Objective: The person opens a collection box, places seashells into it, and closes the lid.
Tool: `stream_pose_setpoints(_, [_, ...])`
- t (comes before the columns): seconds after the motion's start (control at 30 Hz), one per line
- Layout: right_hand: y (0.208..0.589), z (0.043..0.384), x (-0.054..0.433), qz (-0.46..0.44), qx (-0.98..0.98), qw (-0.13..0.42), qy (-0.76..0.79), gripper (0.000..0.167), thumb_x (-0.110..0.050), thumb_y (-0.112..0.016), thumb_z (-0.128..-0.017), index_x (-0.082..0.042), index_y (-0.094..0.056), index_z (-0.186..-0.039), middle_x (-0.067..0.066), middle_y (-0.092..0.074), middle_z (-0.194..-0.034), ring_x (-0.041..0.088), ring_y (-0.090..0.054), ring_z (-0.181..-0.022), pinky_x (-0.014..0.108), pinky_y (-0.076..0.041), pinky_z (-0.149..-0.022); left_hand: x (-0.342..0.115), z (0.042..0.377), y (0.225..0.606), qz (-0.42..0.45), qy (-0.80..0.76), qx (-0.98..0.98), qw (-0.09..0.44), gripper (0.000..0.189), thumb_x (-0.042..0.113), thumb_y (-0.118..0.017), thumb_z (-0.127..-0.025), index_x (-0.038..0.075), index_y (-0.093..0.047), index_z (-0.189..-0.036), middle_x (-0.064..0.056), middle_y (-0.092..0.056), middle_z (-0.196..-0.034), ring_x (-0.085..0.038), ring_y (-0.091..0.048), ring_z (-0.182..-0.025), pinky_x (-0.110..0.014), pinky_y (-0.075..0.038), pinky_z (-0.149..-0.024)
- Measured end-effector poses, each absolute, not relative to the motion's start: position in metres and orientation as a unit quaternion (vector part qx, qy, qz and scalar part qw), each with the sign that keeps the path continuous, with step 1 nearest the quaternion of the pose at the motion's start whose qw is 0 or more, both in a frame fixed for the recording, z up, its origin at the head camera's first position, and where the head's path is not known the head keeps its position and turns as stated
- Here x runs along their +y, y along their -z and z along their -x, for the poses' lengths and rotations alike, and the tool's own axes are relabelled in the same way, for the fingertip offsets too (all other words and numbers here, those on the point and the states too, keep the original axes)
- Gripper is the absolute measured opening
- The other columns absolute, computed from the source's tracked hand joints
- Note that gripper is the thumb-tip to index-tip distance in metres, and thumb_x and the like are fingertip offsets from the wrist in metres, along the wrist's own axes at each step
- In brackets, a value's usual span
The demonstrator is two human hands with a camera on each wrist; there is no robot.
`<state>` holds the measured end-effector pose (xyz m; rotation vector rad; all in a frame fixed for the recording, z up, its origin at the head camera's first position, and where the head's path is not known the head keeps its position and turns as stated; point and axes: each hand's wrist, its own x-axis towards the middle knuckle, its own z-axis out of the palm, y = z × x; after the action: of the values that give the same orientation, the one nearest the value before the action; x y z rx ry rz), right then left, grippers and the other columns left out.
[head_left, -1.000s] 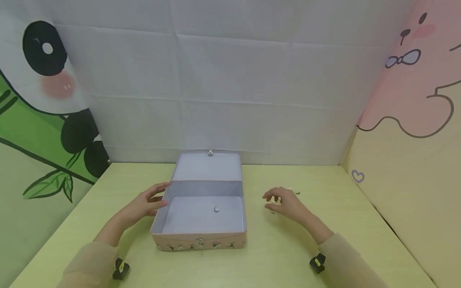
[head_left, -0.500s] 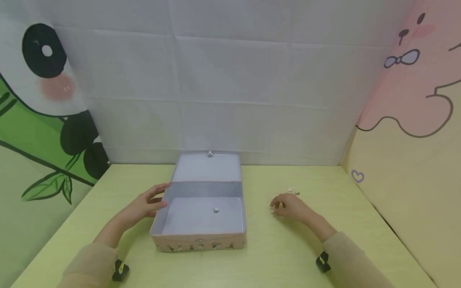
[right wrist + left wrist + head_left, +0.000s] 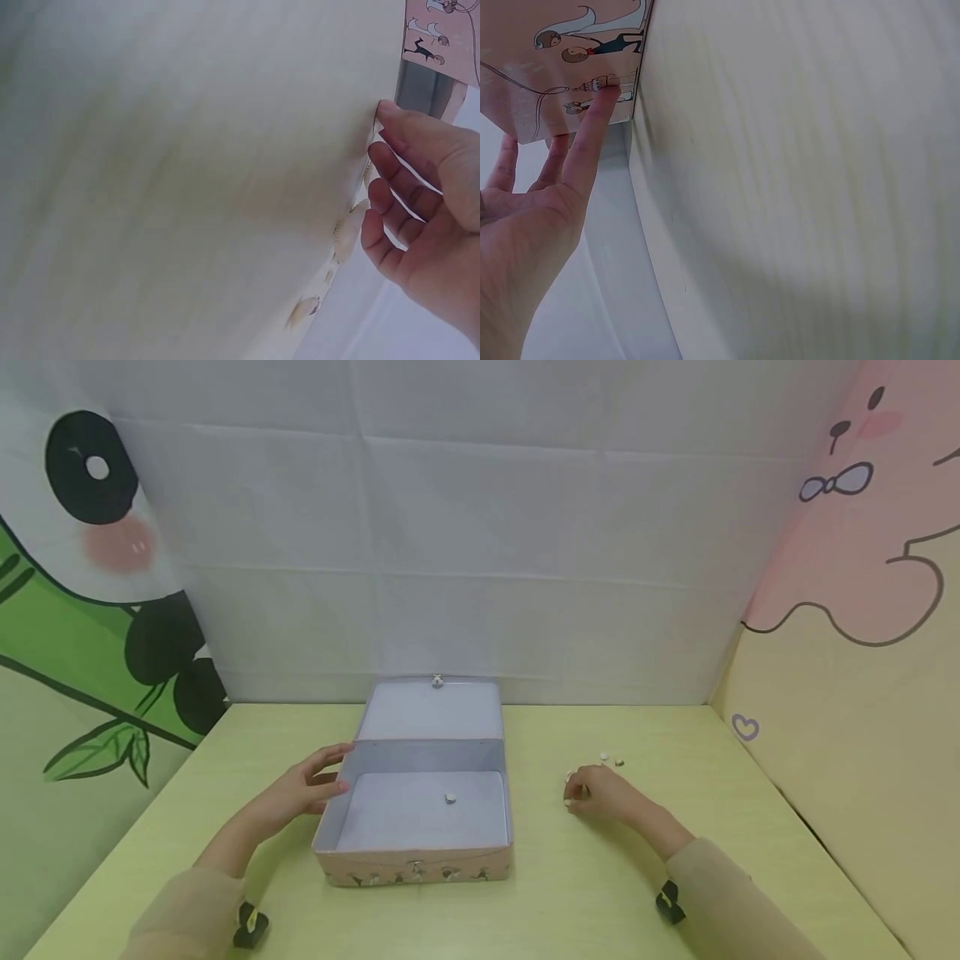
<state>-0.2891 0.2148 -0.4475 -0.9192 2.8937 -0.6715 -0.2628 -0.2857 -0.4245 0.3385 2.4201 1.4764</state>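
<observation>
An open tin box [image 3: 414, 867] with a pinkish, figure-printed outside and a pale inside stands on the table, its lid [image 3: 429, 710] tipped back. One small whitish shell [image 3: 450, 798] lies on its floor. Against the box's left side rests my left hand [image 3: 303, 785], fingers mostly straight; in the left wrist view a fingertip touches the printed side [image 3: 562, 52]. Right of the box, my right hand [image 3: 603, 792] is down at the table, thumb and forefinger pinching a small pale shell [image 3: 567, 802]. Ridged shells [image 3: 349, 231] lie beyond its fingers in the right wrist view.
Behind the right hand lie a small white shell [image 3: 603, 756] and a darker one [image 3: 619, 763]. A white cloth [image 3: 480, 527] hangs at the table's [image 3: 570, 902] back edge. Painted panels [image 3: 847, 735] flank both sides.
My right hand has come down slightly to the right, and its thumb and forefinger have closed at a small shell. The left hand and the box have stayed put.
</observation>
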Motion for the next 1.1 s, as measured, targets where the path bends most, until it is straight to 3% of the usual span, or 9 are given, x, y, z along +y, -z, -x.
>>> stream_pose_setpoints(0.33, [0.437,0.288,0.206,0.305,0.926,0.022,0.220,0.006,-0.006,-0.071,-0.081,-0.011,-0.067,-0.081,-0.004,-0.061,-0.079,0.011,-0.050,-0.072,0.024,-0.044,-0.066,-0.286,0.263,0.423,-0.115,-0.512,0.840,0.140,0.067,0.029,-0.059,-0.094,0.024,-0.022,-0.149,-0.016,-0.015,-0.155,-0.047,-0.020,-0.138,-0.056,-0.045,-0.093])
stream_pose_setpoints(0.57, [0.425,0.287,0.200,0.320,0.918,0.033,0.232,0.004,-0.006,-0.069,-0.081,-0.009,-0.067,-0.083,-0.005,-0.062,-0.078,0.006,-0.045,-0.062,0.021,-0.041,-0.058,-0.284,0.264,0.421,-0.117,-0.514,0.838,0.141,0.067,0.029,-0.059,-0.094,0.024,-0.021,-0.149,-0.016,-0.014,-0.155,-0.047,-0.021,-0.138,-0.056,-0.045,-0.093])
stream_pose_setpoints(0.77, [0.405,0.280,0.189,0.330,0.913,0.009,0.241,0.004,-0.010,-0.070,-0.082,-0.012,-0.067,-0.084,-0.009,-0.063,-0.080,0.014,-0.054,-0.074,0.023,-0.044,-0.068,-0.284,0.264,0.422,-0.119,-0.512,0.840,0.139,0.067,0.029,-0.059,-0.094,0.025,-0.021,-0.149,-0.016,-0.015,-0.155,-0.047,-0.021,-0.138,-0.056,-0.045,-0.093])
stream_pose_setpoints(1.1, [0.379,0.267,0.163,0.335,0.913,-0.031,0.232,0.004,-0.016,-0.071,-0.083,-0.015,-0.070,-0.087,-0.012,-0.066,-0.082,0.015,-0.059,-0.078,0.027,-0.048,-0.072,-0.285,0.264,0.425,-0.116,-0.513,0.838,0.142,0.068,0.029,-0.059,-0.093,0.025,-0.021,-0.149,-0.016,-0.014,-0.155,-0.047,-0.021,-0.138,-0.056,-0.045,-0.093])
